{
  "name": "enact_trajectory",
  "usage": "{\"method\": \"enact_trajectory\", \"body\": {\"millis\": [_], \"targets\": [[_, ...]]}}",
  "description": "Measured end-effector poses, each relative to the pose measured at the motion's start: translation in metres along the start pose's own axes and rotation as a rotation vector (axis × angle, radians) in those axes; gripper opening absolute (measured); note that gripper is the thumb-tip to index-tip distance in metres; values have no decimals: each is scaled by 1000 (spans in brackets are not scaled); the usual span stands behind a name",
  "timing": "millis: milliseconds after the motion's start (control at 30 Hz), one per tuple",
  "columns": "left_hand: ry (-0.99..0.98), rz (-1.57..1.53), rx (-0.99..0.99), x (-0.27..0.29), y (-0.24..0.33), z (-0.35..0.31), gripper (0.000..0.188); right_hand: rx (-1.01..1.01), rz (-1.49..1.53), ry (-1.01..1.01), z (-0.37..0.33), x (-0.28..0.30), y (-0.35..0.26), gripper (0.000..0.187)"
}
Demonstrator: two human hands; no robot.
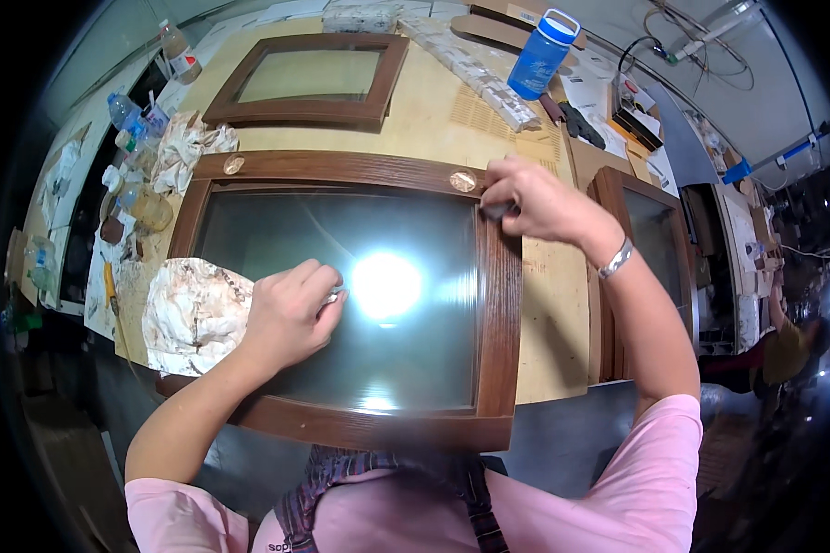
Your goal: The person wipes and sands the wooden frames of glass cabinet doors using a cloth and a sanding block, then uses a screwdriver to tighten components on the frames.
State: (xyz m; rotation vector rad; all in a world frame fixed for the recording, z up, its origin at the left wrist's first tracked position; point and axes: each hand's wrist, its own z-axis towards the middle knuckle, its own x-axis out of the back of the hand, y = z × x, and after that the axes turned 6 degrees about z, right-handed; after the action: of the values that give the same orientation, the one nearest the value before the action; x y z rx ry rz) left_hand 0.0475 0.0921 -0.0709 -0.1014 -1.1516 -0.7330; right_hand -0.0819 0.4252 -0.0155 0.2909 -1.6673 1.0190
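Observation:
A brown wooden cabinet door (500, 341) with a glass pane lies flat before me, with two round hinge holes along its far rail. My right hand (530, 198) is closed around a small dark block-like piece (498, 211) at the door's far right corner, beside the right hole. Its exact kind is hard to make out. Over the left part of the glass, my left hand (290, 309) is closed on a stained white cloth (196, 318), which spreads out to its left. A bit of white shows between thumb and fingers.
A smaller framed glass door (383, 83) lies farther back, another (609, 267) at the right. Bottles (143, 203) and a crumpled cloth (189, 152) stand along the left. A blue water bottle (542, 60), a dark glove (581, 126) and a mottled strip (475, 78) occupy the back right.

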Motion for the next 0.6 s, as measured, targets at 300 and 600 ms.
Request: {"method": "enact_trajectory", "body": {"millis": [300, 600], "targets": [[10, -19, 8, -1, -6, -5, 12, -37, 38, -97, 12, 3, -5, 25], [-5, -34, 12, -1, -6, -5, 12, -130, -39, 87, 7, 1, -5, 25]]}}
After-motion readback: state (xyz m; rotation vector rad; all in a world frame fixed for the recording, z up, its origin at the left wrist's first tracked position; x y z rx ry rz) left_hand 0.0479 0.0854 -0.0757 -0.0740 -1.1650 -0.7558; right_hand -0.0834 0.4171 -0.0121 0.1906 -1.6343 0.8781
